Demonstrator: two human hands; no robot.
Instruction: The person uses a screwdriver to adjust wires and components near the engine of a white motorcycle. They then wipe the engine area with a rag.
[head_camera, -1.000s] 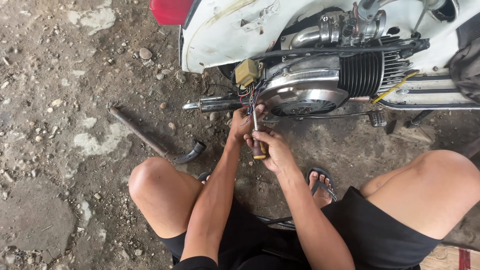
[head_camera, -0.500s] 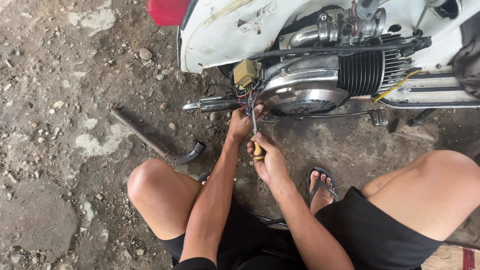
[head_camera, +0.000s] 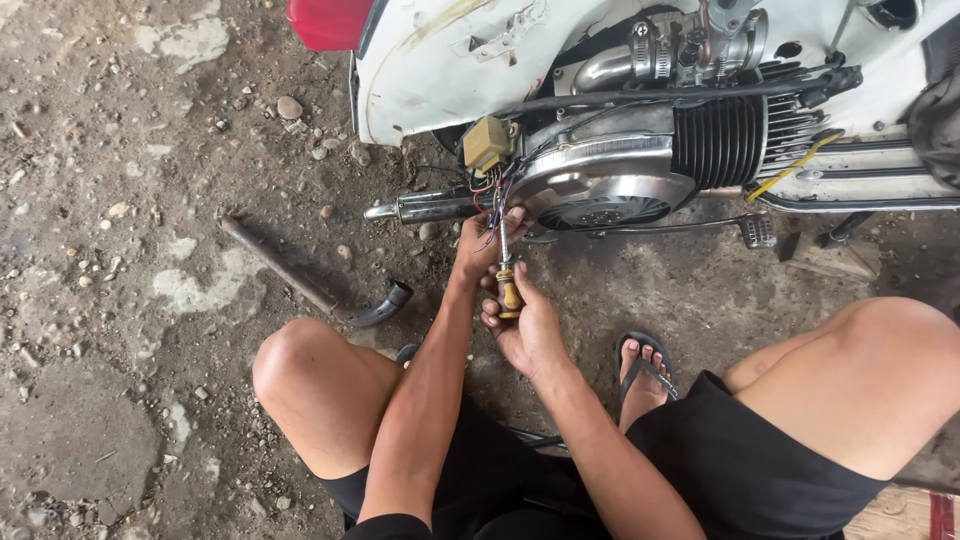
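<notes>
Rusty metal comes first on the left: a bent pipe lies on the gritty dirt floor, its curved end near the person's raised knee. Above it, at the top edge, a red tail light sits on the scooter's white body panel. A small yellow box (blank on the side that shows) hangs just below that panel, with a bundle of coloured wires dropping from it beside a chrome tube. The left hand reaches up with a straight forearm, fingers closed around the wires and the shaft of a screwdriver. The right hand, just below, is wrapped around the wooden handle, thumb alongside it. The tool stands nearly upright, tip against the polished engine cover. Further right are black cooling fins and a sandalled foot.
</notes>
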